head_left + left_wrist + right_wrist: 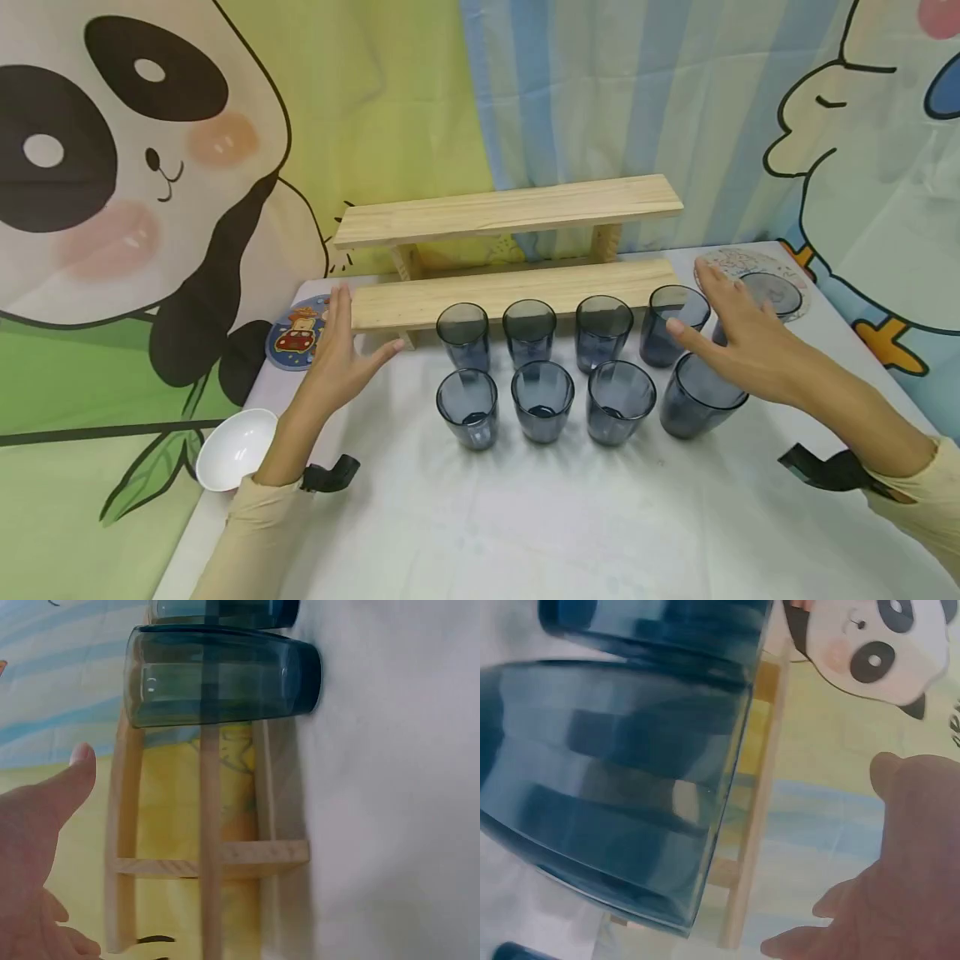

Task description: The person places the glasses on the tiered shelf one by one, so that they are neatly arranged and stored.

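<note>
Tumblers point(542, 404), nine translucent blue-grey vessels tapering toward the base, stand upright on a white cloth-covered table point(480, 517), in front of a two-tier pale wooden shelf point(506, 208). Four form the front row; four more stand behind them, close to the shelf's lower board, with the ninth tumbler point(782, 293) at the far right end, partly hidden. A person's left hand point(333, 367) is raised near the shelf's left end, fingers straight and together, thumb spread wide, well apart from the nearest tumblers. The right hand point(750, 337) reaches over the right end of the rows, its thumb also held wide of its extended fingers; the head view leaves it unclear whether that hand touches the ninth tumbler. Both arms wear cream sleeves point(258, 525), with a black band point(330, 473) at each wrist. Beside the left hand lies a round blue mat point(295, 336) printed with a red car, while a smooth white bowl point(236, 450) sits at the table's left edge. A round pale mat point(738, 262) with printed drawings lies at the rear right, before a cartoon-patterned cloth backdrop point(405, 108) of yellow, green and striped blue.
</note>
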